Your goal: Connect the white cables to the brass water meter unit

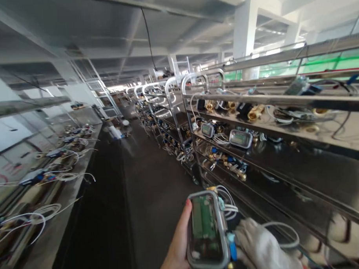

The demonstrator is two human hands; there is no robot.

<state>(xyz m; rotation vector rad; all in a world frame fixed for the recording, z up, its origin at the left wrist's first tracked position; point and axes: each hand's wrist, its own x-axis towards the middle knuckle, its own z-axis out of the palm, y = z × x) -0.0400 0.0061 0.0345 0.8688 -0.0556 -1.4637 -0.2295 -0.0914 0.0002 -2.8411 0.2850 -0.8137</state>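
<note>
Meter module (pixel 206 227), a clear-cased unit with a green circuit board showing, held upright low in view between both hands. The bare left hand (pixel 176 244) wraps its fingers (pixel 186 212) closed along the casing's left edge; the gloved right hand (pixel 260 247) grips the right edge, white cable (pixel 281 235) looping just beyond its fingers. The module appears to be in carriage along the aisle; setting it on the rack shelf (pixel 287 174), right of the fingers among similar meters (pixel 241 138), would call for a level approach.
</note>
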